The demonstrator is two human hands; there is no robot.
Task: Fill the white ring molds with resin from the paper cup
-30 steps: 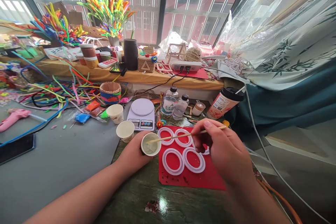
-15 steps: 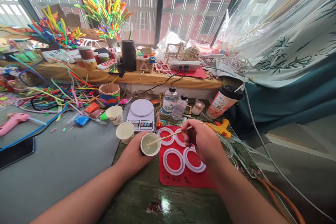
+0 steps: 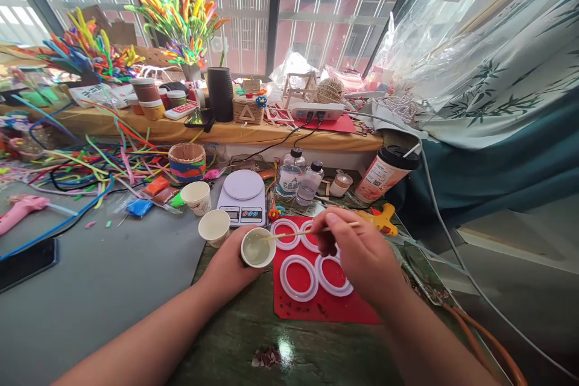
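My left hand is wrapped round a paper cup that holds a clear, pale liquid. Between the fingers of my right hand is a thin wooden stick, its far end inside the cup near the right rim. Below that hand lies a red mat with several ring-shaped white moulds on it; the hand partly covers some of them. Two more paper cups, a nearer one and a farther one, stand just left of the held cup.
A white kitchen scale stands behind the cups, with two clear bottles beside it. At the right are a yellow glue gun and a large drink cup. A phone and pipe cleaners lie to the left.
My right hand has shifted right and drawn the stick partly back, so its tip has moved from the cup's middle towards the right rim. The held cup stays about where it was.
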